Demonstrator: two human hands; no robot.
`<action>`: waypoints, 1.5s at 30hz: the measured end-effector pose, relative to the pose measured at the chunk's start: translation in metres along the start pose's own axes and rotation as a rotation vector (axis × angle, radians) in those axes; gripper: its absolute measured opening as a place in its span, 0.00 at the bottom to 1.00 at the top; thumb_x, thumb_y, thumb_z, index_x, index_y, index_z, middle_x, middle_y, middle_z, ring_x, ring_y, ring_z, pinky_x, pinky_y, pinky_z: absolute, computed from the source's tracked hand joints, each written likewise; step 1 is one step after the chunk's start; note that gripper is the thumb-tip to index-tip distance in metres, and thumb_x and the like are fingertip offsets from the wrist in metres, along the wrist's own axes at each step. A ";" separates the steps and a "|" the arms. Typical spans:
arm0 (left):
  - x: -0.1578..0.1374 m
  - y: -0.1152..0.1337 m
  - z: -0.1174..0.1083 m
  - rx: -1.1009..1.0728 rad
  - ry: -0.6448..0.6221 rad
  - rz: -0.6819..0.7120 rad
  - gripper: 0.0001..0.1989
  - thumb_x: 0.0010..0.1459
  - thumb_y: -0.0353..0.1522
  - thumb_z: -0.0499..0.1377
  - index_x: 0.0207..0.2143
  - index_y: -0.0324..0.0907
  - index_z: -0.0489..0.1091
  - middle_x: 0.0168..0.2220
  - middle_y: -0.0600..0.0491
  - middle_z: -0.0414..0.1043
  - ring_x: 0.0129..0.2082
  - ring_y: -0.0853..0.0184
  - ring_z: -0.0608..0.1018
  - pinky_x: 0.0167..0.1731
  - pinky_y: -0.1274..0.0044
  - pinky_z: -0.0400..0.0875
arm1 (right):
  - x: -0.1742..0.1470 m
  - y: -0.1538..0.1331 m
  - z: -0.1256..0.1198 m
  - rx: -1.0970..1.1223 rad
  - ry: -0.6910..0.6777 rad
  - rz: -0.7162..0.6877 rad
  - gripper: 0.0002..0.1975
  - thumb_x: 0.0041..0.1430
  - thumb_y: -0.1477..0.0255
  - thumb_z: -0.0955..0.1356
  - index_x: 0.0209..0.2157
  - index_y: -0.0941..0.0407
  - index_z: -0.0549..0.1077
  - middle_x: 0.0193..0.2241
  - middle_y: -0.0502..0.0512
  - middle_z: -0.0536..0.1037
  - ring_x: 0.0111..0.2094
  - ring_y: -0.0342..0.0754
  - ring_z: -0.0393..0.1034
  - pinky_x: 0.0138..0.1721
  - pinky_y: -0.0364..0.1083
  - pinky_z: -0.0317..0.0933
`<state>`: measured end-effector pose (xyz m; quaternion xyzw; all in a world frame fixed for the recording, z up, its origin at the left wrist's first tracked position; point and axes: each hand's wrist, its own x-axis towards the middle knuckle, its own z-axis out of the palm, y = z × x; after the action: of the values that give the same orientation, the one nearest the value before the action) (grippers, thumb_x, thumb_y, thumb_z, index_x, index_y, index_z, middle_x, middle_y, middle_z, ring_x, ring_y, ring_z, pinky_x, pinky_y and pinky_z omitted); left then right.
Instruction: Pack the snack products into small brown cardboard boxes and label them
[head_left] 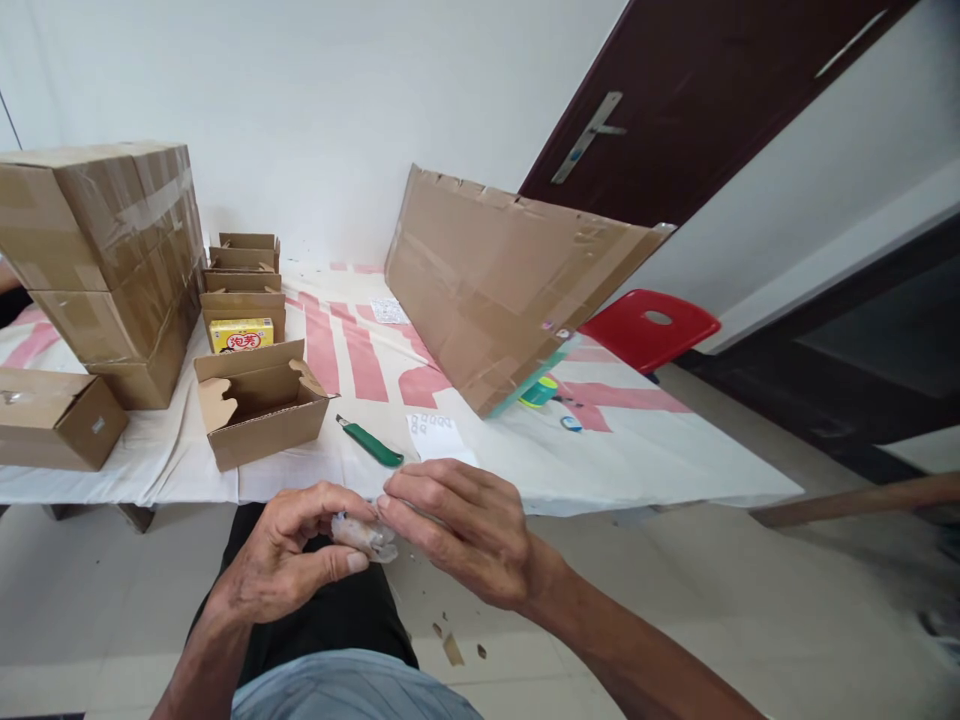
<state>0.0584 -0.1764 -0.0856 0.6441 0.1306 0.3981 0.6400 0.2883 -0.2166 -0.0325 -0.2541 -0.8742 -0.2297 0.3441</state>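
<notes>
One small bundle of crumpled clear wrap (pixel 366 537) is in front of the person's body, just below the near edge of the tabletop (pixel 637 465). The left hand (pixel 289 555) has its thumb and index finger clamped on it from the left. The right hand (pixel 457 525) comes in from the other side, its fingers close together with the tips at the bundle's upper edge; whether they pinch it I cannot tell. What the wrap encloses is too unclear to name.

Beyond the hands, one green utility knife (pixel 371 442) lies on the tabletop, beside one sheet of paper (pixel 439 438) with small outlined marks. A second, printed sheet (pixel 389 311) lies farther back.

To the left, five open cartons stand in a row going back. The nearest carton (pixel 266 430) shows a bare interior in the part visible. Just behind it, one yellow packet (pixel 241 335) appears to sit in the second carton; the contents of the other three are hidden. Left of the row rises a taped stack of cartons (pixel 112 270), three tiers high, and one closed carton (pixel 56 425) in front of it.

To the right, one large cardboard piece (pixel 517 275) stands tilted, with one green roll (pixel 538 391) and one small blue-and-white roll (pixel 571 423) near its foot. One red seat (pixel 649 328) is beyond the tabletop.
</notes>
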 end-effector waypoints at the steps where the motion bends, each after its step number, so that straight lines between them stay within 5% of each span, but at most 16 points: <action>1: 0.000 0.000 0.000 0.000 -0.001 0.011 0.12 0.62 0.36 0.71 0.46 0.42 0.80 0.34 0.51 0.77 0.33 0.68 0.74 0.37 0.77 0.71 | 0.000 0.000 -0.001 -0.003 -0.008 -0.003 0.12 0.69 0.79 0.62 0.44 0.56 0.76 0.36 0.59 0.83 0.40 0.50 0.78 0.38 0.48 0.74; 12: 0.004 0.005 0.006 -0.067 0.013 0.045 0.09 0.61 0.35 0.72 0.40 0.40 0.81 0.33 0.50 0.79 0.31 0.68 0.76 0.34 0.77 0.70 | 0.005 0.001 -0.003 0.048 -0.028 -0.055 0.15 0.69 0.79 0.59 0.45 0.56 0.77 0.36 0.60 0.82 0.40 0.51 0.77 0.38 0.49 0.74; 27: 0.003 0.014 0.009 -0.150 0.042 0.050 0.07 0.58 0.32 0.73 0.38 0.41 0.81 0.42 0.50 0.68 0.35 0.71 0.75 0.35 0.80 0.75 | 0.008 0.001 0.004 0.147 -0.029 -0.014 0.14 0.73 0.79 0.59 0.44 0.58 0.76 0.34 0.59 0.81 0.34 0.49 0.73 0.36 0.48 0.71; 36: 0.003 0.018 0.008 -0.402 0.157 0.049 0.11 0.56 0.32 0.75 0.41 0.44 0.80 0.51 0.51 0.71 0.29 0.72 0.83 0.31 0.79 0.81 | 0.009 -0.013 0.029 0.450 0.170 0.298 0.06 0.69 0.79 0.67 0.43 0.56 0.76 0.30 0.55 0.80 0.32 0.45 0.75 0.34 0.43 0.70; 45: 0.009 0.016 0.002 -0.274 0.419 -0.009 0.18 0.54 0.38 0.77 0.42 0.39 0.78 0.28 0.54 0.79 0.24 0.71 0.81 0.28 0.82 0.78 | 0.014 -0.036 0.050 0.685 0.186 0.665 0.08 0.68 0.78 0.68 0.34 0.55 0.76 0.28 0.49 0.79 0.28 0.42 0.74 0.33 0.41 0.68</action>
<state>0.0596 -0.1741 -0.0673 0.4540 0.2081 0.5342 0.6821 0.2332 -0.2109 -0.0636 -0.3703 -0.7364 0.1720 0.5394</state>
